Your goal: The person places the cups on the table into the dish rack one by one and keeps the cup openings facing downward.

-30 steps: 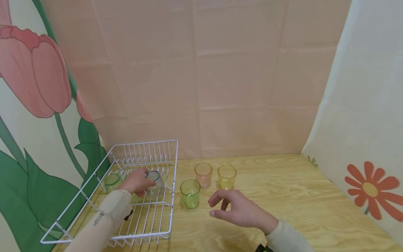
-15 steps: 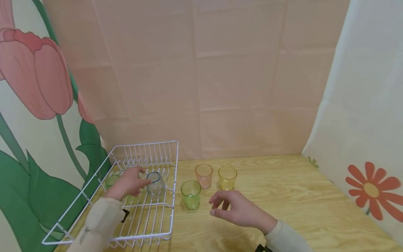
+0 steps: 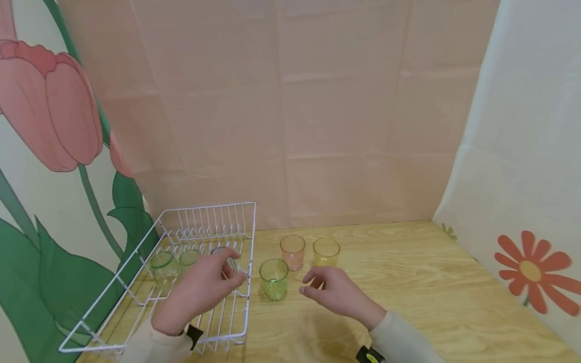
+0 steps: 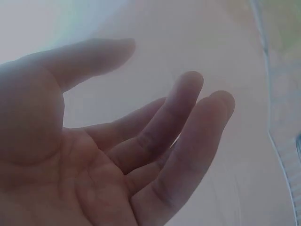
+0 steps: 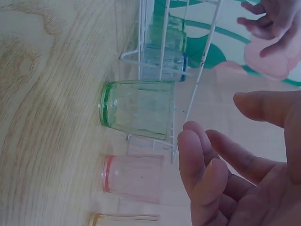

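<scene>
Your left hand (image 3: 199,282), thumb and fingers apart around nothing, hides most of the bluish glass (image 5: 153,61) in the white rack (image 3: 247,302).
Behind that hand you also lose part of one green rack glass (image 3: 188,257); its neighbour (image 3: 164,269) shows better. Your right hand (image 3: 338,292), fingers bent and thumb apart, hovers beside the green table glass (image 3: 274,282), covering the yellow glass's (image 3: 326,252) base; the right wrist view crops that yellow one.
</scene>
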